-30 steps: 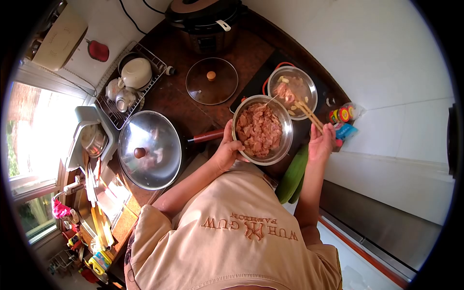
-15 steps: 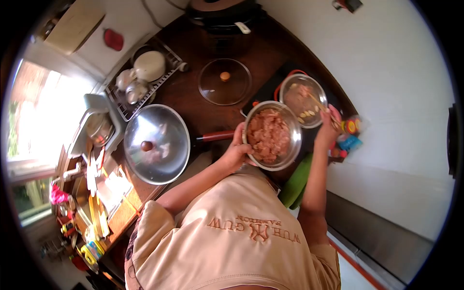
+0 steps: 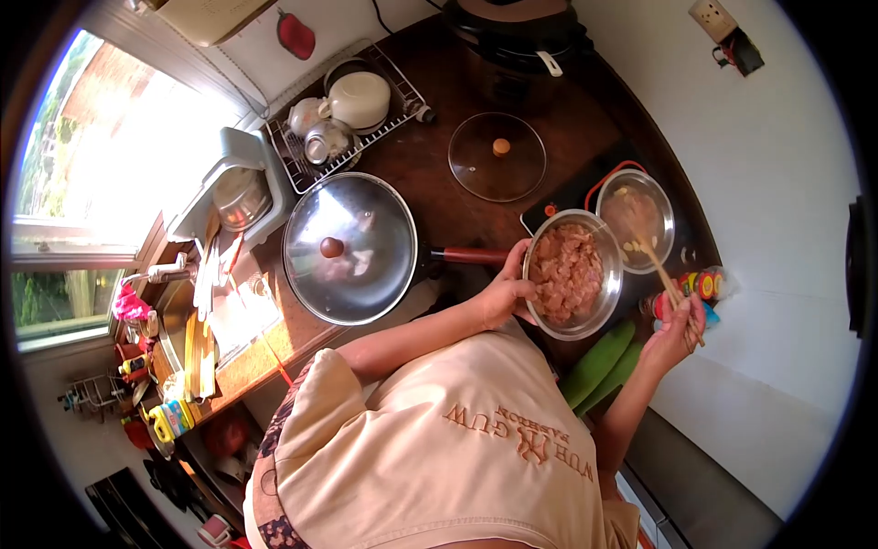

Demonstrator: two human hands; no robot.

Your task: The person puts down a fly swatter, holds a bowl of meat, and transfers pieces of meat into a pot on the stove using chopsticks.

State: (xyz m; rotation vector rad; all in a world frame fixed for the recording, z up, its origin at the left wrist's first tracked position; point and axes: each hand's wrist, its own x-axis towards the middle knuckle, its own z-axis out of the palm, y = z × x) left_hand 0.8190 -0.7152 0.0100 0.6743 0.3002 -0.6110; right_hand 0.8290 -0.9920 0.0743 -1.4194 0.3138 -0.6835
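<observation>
My left hand (image 3: 506,291) grips the left rim of a steel bowl (image 3: 601,316), which is tilted and holds chunks of raw pink meat (image 3: 567,273). Closed around wooden chopsticks (image 3: 660,267), my right hand (image 3: 674,336) is at the right, below a second steel pot or bowl (image 3: 666,209). The chopstick tips reach the near edge of that second vessel. Inside it are cloudy liquid with pinkish bits and several pale slices along the near side. It stands on a black cooktop (image 3: 585,188), and the meat bowl overlaps its left edge in view.
A wok with a glass lid (image 3: 352,270) is at the left, its red handle pointing toward my left hand. Behind lie another glass lid (image 3: 476,174), a dish rack (image 3: 402,91) and a black cooker (image 3: 521,55). Green leaf-like pieces (image 3: 594,371) and small packets (image 3: 709,285) are nearby.
The camera view has turned, shifting the scene rightward. My right hand has drawn back toward me from the second vessel, chopsticks still held. My left hand keeps hold of the meat bowl.
</observation>
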